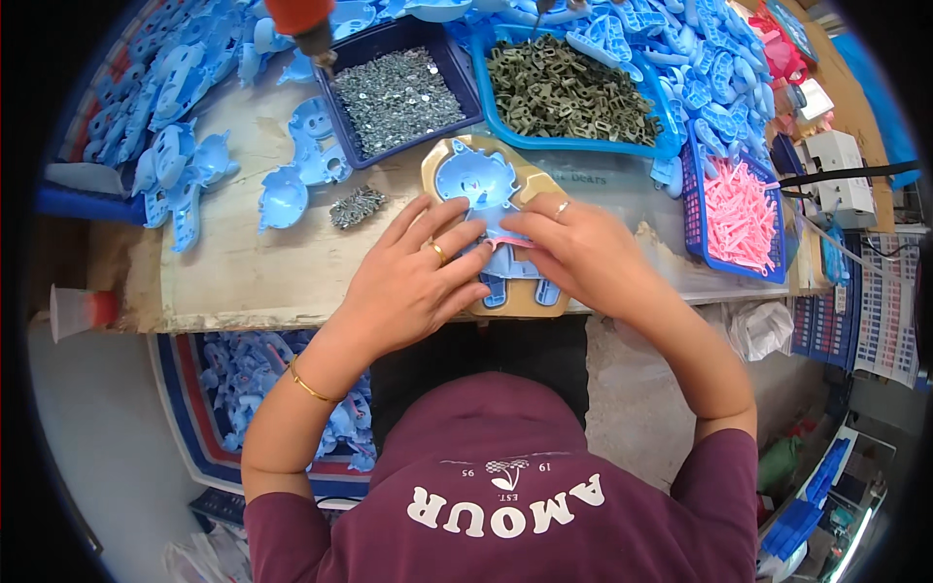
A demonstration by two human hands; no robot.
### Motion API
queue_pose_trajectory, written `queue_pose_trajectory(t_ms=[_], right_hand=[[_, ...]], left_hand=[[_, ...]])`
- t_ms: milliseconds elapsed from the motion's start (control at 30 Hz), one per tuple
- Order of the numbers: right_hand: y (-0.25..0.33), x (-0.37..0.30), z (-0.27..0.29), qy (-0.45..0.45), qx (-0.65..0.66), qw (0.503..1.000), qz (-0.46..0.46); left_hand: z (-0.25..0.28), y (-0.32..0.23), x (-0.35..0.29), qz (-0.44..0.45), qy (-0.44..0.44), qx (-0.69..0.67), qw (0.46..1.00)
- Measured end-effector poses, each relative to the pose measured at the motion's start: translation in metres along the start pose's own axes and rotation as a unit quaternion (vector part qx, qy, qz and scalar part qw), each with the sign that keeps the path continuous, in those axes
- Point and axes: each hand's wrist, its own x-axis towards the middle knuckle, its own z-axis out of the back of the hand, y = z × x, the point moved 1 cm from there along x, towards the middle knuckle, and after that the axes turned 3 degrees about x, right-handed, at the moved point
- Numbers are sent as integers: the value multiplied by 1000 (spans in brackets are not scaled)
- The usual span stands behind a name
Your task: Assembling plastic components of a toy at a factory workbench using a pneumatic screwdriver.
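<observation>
A light-blue bear-shaped plastic shell lies hollow side up in a tan fixture at the table's front edge. Across the shell's middle runs a thin pink plastic strip. My left hand rests over the shell's left side, fingers stretched and apart, its fingertips beside the strip's left end. At the right end, my right hand has bent fingers and thumb closed on the strip, partly hiding it. Below the hands, the shell's lower part shows in the fixture.
Behind the fixture stand a dark-blue tray of small screws and a blue tray of dark metal clips. A basket holds pink strips at right. A small screw pile lies left. An orange-red power screwdriver hangs above. Blue shells are heaped behind.
</observation>
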Motion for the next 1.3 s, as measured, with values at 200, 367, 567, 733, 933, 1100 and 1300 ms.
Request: queue_pose_trajectory(t_ms=[200, 367, 567, 733, 933, 1100, 1300], right_hand=[[0, -24, 10, -30, -18, 993, -116], [-3, -25, 6, -60, -9, 988, -144], [3, -17, 10, -31, -70, 988, -135], [11, 11, 27, 75, -130, 983, -110], [53, 121, 43, -319, 80, 942, 69], [78, 187, 80, -306, 274, 912, -21], [46, 152, 76, -250, 299, 921, -26]], left_hand=[[-1, 0, 0, 10, 8, -5, 1000], [-3, -4, 2, 24, 25, -24, 999], [-3, -6, -1, 29, 13, -19, 999], [-3, -4, -2, 28, -3, -22, 999], [8, 37, 6, 113, -146, -1, 983], [22, 104, 38, 157, -147, 119, 969], [4, 132, 66, 164, 46, 151, 974]])
